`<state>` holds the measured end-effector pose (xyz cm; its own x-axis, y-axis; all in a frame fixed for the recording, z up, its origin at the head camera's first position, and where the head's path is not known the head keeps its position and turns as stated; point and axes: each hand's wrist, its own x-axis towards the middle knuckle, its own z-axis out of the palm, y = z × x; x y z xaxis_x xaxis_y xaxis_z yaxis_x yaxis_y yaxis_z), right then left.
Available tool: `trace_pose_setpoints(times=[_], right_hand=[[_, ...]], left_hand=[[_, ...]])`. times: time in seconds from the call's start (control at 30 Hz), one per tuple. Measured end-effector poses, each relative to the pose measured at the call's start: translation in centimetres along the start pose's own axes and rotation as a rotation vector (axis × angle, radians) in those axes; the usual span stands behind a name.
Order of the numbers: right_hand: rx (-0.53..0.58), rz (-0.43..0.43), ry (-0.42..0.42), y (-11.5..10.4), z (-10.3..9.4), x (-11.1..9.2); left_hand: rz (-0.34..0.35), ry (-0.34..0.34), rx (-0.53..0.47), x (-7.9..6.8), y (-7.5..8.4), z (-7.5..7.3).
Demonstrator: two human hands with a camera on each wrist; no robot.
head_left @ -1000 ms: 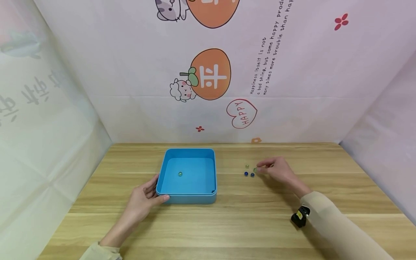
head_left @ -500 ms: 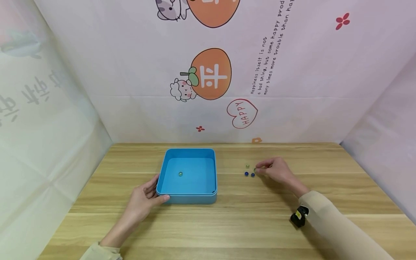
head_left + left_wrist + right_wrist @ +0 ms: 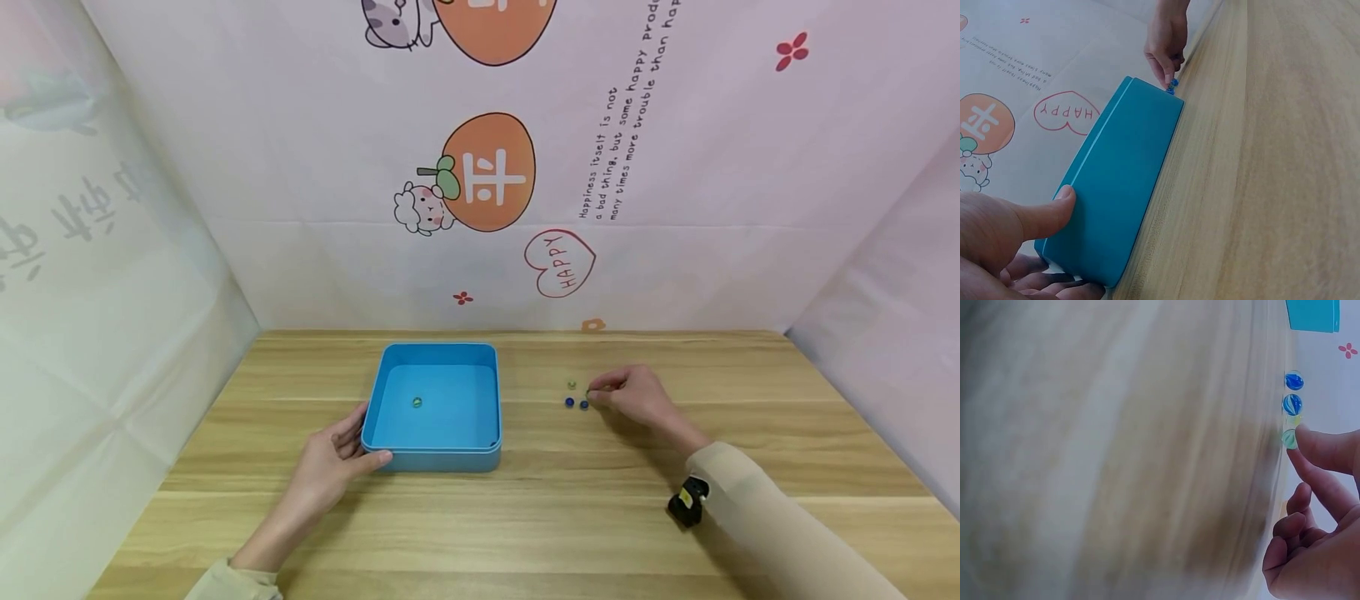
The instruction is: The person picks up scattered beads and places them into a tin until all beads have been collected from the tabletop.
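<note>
My left hand [image 3: 324,467] grips the near left corner of a blue square box [image 3: 442,460], thumb on the front wall and fingers around the left side. A greenish glass marble [image 3: 417,402] lies on the box floor. To the right of the box, my right hand [image 3: 637,395] pinches a pale green marble [image 3: 1289,439] between thumb and index fingertip, low at the table. Two blue marbles, one [image 3: 569,402] and another [image 3: 584,406], sit just left of those fingertips. A yellowish marble [image 3: 572,385] lies a little farther back.
The wood-grain table [image 3: 555,533] ends at a printed white cloth backdrop [image 3: 675,275], with cloth walls on both sides. In the box's near right corner a small dark spot [image 3: 492,444] shows. A black wrist device [image 3: 687,502] hangs at the right sleeve.
The right fingertips have come together over the pale green marble, which is now mostly hidden in the head view. That hand has shifted slightly left. The left hand and box stay put.
</note>
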<state>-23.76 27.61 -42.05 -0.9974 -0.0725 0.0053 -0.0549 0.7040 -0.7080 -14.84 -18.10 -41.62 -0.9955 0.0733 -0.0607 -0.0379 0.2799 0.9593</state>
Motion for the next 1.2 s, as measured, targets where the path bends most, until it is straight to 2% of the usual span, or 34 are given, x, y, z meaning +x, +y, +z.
trace_pose_setpoints(times=[0.53,1.2], right_hand=[[-0.005,0.021,0.008,-0.15,0.36,0.15],[0.105,0.072,0.007,-0.64,0.18,-0.3]], left_hand=[[-0.009,0.001,0.007,-0.13,-0.23,0.02],[0.0,-0.003,-0.006,-0.28,-0.01,0.13]])
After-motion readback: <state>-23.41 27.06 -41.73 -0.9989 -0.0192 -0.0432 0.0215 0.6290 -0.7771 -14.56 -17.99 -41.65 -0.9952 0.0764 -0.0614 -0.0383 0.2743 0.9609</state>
